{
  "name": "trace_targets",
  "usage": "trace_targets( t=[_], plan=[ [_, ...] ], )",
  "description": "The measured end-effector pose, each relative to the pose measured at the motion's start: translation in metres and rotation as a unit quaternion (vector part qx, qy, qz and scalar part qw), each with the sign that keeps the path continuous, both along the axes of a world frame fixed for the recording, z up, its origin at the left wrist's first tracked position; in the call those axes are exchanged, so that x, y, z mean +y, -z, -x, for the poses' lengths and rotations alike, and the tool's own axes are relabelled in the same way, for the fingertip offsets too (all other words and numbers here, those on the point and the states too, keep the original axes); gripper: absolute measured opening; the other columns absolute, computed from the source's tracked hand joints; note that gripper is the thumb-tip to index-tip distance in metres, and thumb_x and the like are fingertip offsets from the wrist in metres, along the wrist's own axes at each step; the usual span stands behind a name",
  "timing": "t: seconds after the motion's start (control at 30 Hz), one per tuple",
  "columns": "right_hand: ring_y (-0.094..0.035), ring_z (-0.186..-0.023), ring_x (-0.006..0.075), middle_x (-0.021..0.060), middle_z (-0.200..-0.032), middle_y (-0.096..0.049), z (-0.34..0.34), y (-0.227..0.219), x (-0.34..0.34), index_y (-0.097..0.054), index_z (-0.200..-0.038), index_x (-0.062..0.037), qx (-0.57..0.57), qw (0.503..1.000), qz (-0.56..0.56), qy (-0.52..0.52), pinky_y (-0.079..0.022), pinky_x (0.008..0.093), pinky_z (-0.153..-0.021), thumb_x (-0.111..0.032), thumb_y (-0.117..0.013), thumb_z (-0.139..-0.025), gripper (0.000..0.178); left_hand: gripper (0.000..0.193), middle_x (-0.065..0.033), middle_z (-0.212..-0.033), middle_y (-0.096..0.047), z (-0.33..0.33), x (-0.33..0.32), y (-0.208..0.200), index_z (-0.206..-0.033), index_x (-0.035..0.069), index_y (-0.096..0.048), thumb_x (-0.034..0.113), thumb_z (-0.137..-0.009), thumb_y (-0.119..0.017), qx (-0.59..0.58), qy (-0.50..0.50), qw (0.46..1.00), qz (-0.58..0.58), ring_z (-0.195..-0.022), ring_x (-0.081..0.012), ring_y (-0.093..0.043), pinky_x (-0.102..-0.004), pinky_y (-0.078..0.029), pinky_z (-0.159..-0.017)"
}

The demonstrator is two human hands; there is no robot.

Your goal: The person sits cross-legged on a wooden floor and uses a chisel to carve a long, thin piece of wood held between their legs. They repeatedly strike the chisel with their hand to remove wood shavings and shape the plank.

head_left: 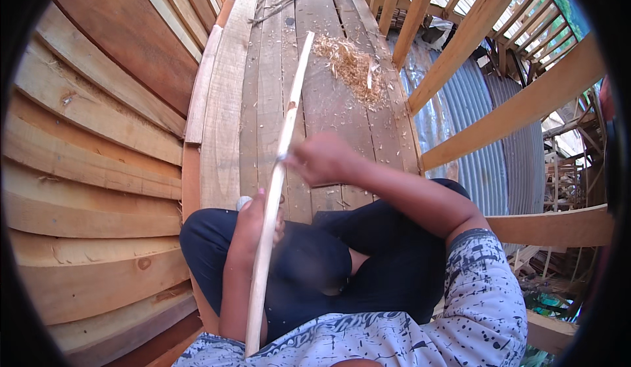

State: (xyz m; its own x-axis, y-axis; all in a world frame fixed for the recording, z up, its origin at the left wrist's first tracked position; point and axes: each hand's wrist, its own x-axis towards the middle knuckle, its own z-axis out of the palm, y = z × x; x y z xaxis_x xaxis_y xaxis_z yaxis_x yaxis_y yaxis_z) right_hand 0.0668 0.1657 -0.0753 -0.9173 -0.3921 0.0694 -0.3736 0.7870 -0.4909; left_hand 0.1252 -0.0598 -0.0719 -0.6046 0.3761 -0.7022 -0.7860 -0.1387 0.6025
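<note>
A long, pale, peeled wooden stick (271, 217) runs from my lap up and away over the plank floor, its far end tapering slightly. My left hand (253, 222) is closed around its lower half, above my left leg. Farther along, my right hand (323, 159) is closed and smeared by motion, close against the stick's right side. A small bluish-grey, shiny bit shows on the stick by those fingers; what the right hand grips is too blurred to name. Beside my left thumb sits a small pale rounded thing (244, 202), partly covered.
I sit cross-legged on a plank floor (266, 97). A heap of wood shavings (355, 71) lies ahead to the right, and a thin twig (289, 2) lies farther off. A board wall (92, 170) rises on the left. Right, wooden railing slats (519, 120) stand above corrugated metal sheets (476, 137).
</note>
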Motion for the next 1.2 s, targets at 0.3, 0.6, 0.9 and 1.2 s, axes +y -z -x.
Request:
trace_targets(
  t=[0.3,0.6,0.9,1.2],
  plan=[
    [-0.06,-0.057,0.0413,0.0181,-0.056,-0.056,-0.009,-0.006,-0.01,-0.06,-0.07,-0.0082,0.035,0.996,-0.029,-0.08,-0.046,0.0508,-0.054,-0.042,-0.057,-0.093,0.041,0.048,-0.0039,-0.058,-0.048,0.001,-0.013,0.005,-0.104,0.004,-0.057,0.047,-0.107,-0.035,0.002,-0.019,0.995,-0.094,-0.041,-0.0129,-0.045,-0.0261,-0.036,-0.036],
    [-0.063,-0.06,0.0398,0.0188,-0.062,-0.061,-0.001,-0.001,-0.001,-0.064,-0.074,-0.0064,0.018,0.999,-0.038,-0.021,-0.049,0.0507,-0.058,-0.042,-0.057,-0.095,0.042,0.046,-0.0038,-0.053,-0.047,0.006,-0.006,-0.002,-0.102,0.004,-0.054,0.045,-0.108,-0.033,0.006,-0.027,0.998,-0.051,-0.035,-0.0133,-0.04,-0.0272,-0.032,-0.032],
    [-0.064,-0.064,0.0412,0.0206,-0.066,-0.063,0.019,0.02,0.017,-0.068,-0.078,-0.0048,-0.002,0.999,-0.003,0.036,-0.051,0.0497,-0.061,-0.041,-0.058,-0.095,0.041,0.047,-0.004,-0.054,-0.047,-0.001,0.0,-0.008,-0.101,0.004,-0.055,0.045,-0.108,-0.033,0.011,-0.026,0.999,-0.038,-0.036,-0.0131,-0.041,-0.0272,-0.033,-0.033],
    [-0.062,-0.059,0.0399,0.0185,-0.06,-0.059,0.029,0.041,0.031,-0.063,-0.071,-0.0055,0.006,0.998,0.049,0.036,-0.048,0.0505,-0.056,-0.036,-0.059,-0.094,0.038,0.047,-0.0032,-0.053,-0.045,0.0,-0.002,-0.007,-0.103,0.004,-0.054,0.045,-0.108,-0.032,0.009,-0.018,0.999,-0.05,-0.036,-0.014,-0.041,-0.0276,-0.032,-0.033]
  ],
)
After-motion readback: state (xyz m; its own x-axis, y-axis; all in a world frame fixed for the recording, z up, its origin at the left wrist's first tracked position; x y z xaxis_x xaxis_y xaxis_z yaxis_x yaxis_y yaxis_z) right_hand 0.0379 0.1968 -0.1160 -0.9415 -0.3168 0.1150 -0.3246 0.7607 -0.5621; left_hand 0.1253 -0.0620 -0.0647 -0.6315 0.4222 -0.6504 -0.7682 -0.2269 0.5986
